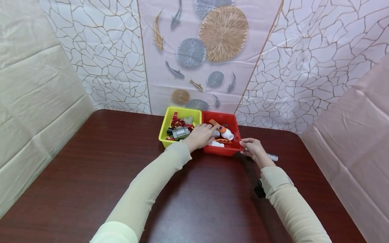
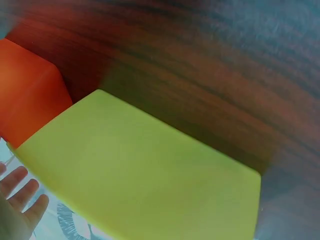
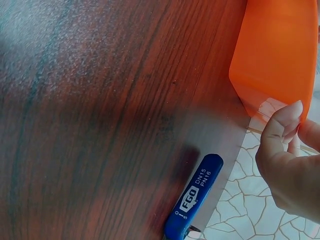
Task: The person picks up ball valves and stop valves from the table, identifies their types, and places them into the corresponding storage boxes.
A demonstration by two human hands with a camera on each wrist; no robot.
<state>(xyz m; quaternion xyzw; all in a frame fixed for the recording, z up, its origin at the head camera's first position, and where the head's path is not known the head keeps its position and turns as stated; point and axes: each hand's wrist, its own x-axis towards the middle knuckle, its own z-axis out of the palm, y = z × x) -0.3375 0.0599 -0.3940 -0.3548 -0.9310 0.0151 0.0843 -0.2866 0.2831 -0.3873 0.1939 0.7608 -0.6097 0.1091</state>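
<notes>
A yellow bin [image 1: 166,125] and a red bin [image 1: 220,151] stand side by side against the back wall. My left hand [image 1: 200,135] reaches over their shared edge, fingertips by an orange-handled white valve [image 1: 226,133] in the red bin. In the left wrist view that hand's fingers [image 2: 22,197] are spread and slightly bent past the yellow rim. My right hand [image 1: 253,148] pinches the red bin's front right corner between thumb and fingers, as the right wrist view also shows. Below that hand lies a valve with a blue lever handle [image 3: 195,197].
Metal and red-handled fittings [image 1: 180,132] fill the yellow bin. The red bin also holds an orange handle [image 1: 223,140] and white pieces [image 1: 216,144]. The dark wooden table [image 1: 188,202] meets patterned cloth [image 1: 194,84] behind the bins and cloth at both sides.
</notes>
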